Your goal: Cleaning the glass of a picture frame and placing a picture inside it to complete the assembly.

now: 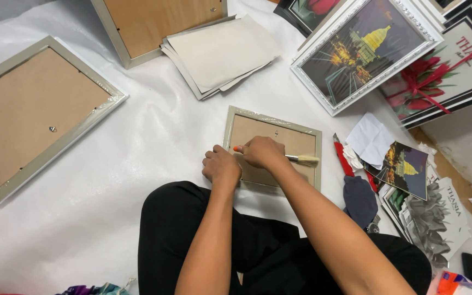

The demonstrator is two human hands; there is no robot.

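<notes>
I see my right hand (261,152) with fingers pinching a small paintbrush (301,159) across the back of a small picture frame (272,147) lying face down on the white sheet (154,136). My left hand (220,165), fingers curled, presses the frame's near-left edge. The bristles could drag past the right rim toward the red cutter (341,155). There's open room to the left.

White sheet (137,142) covers floor — evenly lit; wooden strip (438,158) right.

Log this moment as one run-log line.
left hand: pressing small frame | right hand: holding brush over frame back | surface: white sheet
</notes>
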